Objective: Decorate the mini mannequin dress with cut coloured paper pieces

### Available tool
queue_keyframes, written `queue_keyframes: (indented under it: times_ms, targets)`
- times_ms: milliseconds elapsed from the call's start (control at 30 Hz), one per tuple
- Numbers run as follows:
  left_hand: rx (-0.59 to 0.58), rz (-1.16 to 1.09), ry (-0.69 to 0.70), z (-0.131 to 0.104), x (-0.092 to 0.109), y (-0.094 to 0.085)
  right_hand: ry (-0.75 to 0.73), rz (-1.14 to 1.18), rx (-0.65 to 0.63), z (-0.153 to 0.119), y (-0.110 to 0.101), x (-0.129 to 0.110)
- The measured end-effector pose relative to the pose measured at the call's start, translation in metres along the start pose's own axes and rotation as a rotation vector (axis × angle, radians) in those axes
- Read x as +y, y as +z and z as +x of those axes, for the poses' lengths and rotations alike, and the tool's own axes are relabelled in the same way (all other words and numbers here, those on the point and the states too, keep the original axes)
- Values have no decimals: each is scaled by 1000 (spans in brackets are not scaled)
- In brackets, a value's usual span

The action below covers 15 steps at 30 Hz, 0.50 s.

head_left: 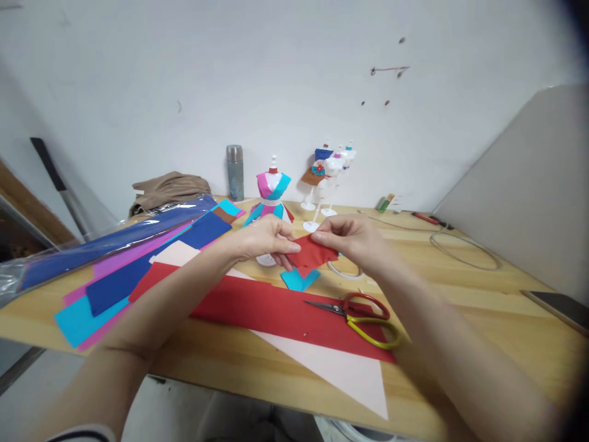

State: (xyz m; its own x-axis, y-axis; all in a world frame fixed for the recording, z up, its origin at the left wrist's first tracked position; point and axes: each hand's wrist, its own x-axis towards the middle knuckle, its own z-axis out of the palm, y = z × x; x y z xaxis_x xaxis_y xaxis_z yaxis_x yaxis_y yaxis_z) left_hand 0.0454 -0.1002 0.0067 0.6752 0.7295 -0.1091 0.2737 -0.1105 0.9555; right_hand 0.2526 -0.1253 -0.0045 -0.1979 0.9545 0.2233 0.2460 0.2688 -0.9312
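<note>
Between my two hands is a small piece of red paper [313,253], held up over the table. My left hand [271,240] pinches its left edge, and my right hand [348,238] pinches its upper right edge. Just below it lies a cut piece of turquoise paper [300,280]. Nearer to me, a long red strip [257,304] crosses a pale pink sheet [340,371]. Scissors [363,316] with one red and one yellow handle rest on the strip's right end. Behind my hands stands a small mannequin [272,190] in a pink and turquoise paper dress.
Coloured paper strips [151,276] fan out on the left beside a clear plastic bag [13,276]. Along the wall are brown cloth [170,190], a flask [235,173] and several small mannequins [334,166]. A cable [464,261] and a phone-like dark slab [559,307] lie at right.
</note>
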Motion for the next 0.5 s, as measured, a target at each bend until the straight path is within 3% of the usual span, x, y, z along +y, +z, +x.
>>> queue_keyframes:
  times_ms: [133, 267, 367, 500]
  targets:
    - [-23, -138, -6, 7, -16, 12, 7, -37, 124, -1, -17, -3]
    - [-32, -90, -5, 9, -23, 13, -47, -43, 198, -2, -37, -4]
    - [76, -110, 21, 10, -21, 11, -11, -71, 144, -4, -39, -5]
    - [141, -181, 131, 13, -21, 16, 63, -57, 2, -5, -17, -6]
